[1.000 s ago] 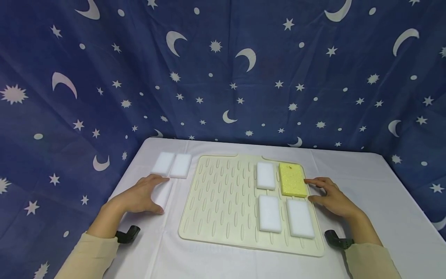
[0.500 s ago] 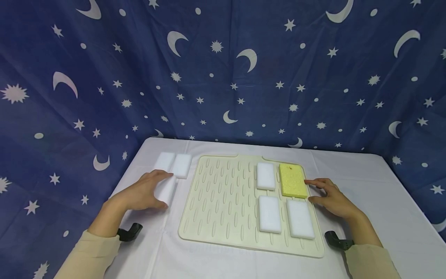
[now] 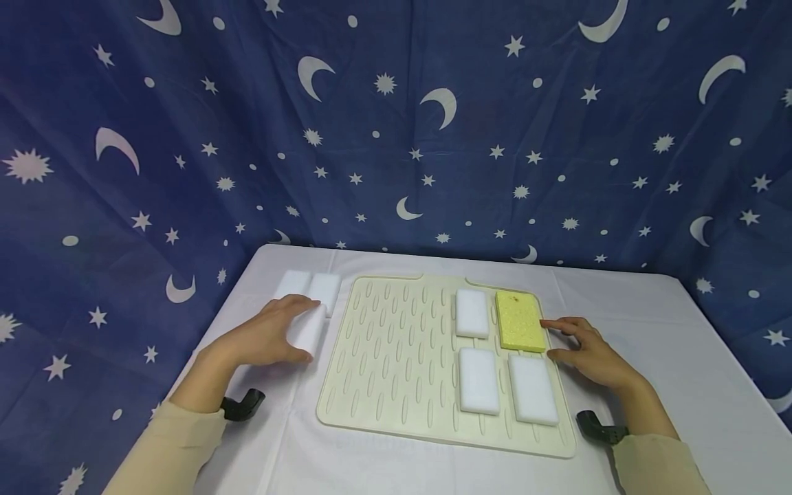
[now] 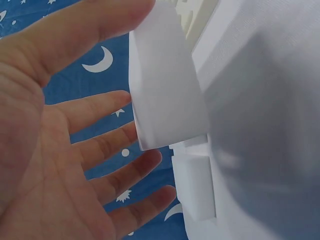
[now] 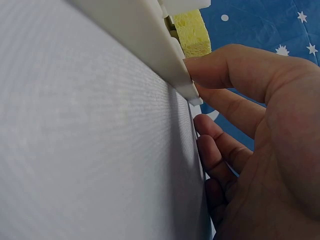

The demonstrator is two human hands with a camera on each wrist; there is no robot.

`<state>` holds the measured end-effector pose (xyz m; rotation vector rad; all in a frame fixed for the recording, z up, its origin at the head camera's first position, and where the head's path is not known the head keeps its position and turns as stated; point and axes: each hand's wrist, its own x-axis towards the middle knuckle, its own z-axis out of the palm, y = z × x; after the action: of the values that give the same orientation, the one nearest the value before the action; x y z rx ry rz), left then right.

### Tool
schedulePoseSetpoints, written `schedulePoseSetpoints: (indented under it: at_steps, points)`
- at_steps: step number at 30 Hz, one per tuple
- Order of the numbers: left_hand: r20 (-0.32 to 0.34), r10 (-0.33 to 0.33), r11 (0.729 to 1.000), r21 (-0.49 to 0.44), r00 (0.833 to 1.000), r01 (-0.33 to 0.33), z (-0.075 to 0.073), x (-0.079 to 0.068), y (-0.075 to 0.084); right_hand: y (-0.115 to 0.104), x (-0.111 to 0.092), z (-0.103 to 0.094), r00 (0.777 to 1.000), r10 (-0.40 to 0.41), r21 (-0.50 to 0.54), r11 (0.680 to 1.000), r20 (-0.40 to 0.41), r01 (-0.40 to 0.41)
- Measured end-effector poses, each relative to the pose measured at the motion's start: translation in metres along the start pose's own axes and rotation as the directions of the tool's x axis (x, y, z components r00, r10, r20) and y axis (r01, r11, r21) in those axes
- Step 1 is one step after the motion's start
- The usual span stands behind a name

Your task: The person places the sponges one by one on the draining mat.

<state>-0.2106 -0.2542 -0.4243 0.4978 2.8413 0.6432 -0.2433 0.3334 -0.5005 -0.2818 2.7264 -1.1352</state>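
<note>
My left hand (image 3: pixel 262 337) pinches a white sponge block (image 4: pixel 167 80) between thumb and fingertips, raised off the table left of a cream ridged drying mat (image 3: pixel 383 357). Two more white sponge blocks lie behind it; the right one (image 3: pixel 328 285) shows past my fingertips. My right hand (image 3: pixel 590 354) stays at the mat's right edge, thumb and fingers relaxed, beside a yellow sponge (image 3: pixel 520 320). In the right wrist view the thumb (image 5: pixel 210 70) sits against the mat's edge, just below the yellow sponge.
On the mat's right half, three white sponge blocks lie around the yellow one: back left (image 3: pixel 471 313), front left (image 3: pixel 479 380) and front right (image 3: pixel 533 389). A white cloth (image 3: pixel 650 330) covers the table. A blue star-and-moon curtain (image 3: pixel 470 185) hangs behind.
My left hand has closed on the near white sponge block, lifted it from the cloth and carried it a little to the right. The right hand has not moved.
</note>
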Motion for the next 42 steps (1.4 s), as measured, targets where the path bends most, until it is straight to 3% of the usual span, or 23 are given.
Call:
schedulePoseSetpoints:
  at_steps: [42]
  points:
    - [0.021,0.049,0.999,0.001,0.999,-0.049,0.001,0.06,0.034,0.002,0.002,0.0,1.0,0.011,-0.026,1.0,-0.004,-0.011]
